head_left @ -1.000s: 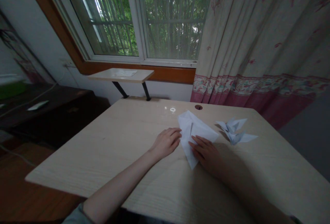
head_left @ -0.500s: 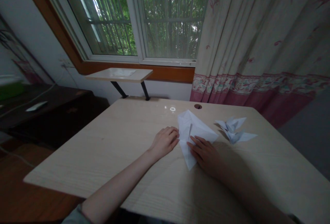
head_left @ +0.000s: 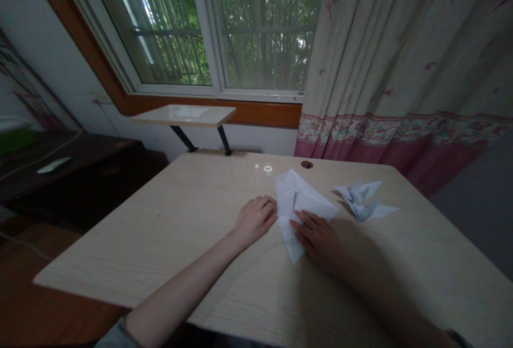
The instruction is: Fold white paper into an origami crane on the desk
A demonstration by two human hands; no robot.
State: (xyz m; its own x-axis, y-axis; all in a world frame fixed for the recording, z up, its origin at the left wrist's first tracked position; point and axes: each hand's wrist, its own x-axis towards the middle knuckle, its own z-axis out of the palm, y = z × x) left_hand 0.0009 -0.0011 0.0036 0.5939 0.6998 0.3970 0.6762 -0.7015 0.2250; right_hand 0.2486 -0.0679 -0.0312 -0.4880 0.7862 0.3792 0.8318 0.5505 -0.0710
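Note:
A white sheet of folded paper (head_left: 310,195) lies on the table, with creases and a flap along its left part. At its left edge my left hand (head_left: 257,215) has its fingers curled together, closed on the edge; the fingertips are partly hidden. My right hand (head_left: 318,236) rests on the paper's lower right part, fingers stretched out and slightly apart, pressing it flat. To the right of the paper sits a folded paper figure (head_left: 364,202) with pointed, wing-like flaps.
The light wood table (head_left: 192,198) has a cable hole (head_left: 306,164) near its far edge. A small raised shelf (head_left: 216,117) on dark legs carries some white paper (head_left: 190,111). Behind are a window and a flowered curtain (head_left: 385,59). A dark cabinet (head_left: 92,161) stands at left.

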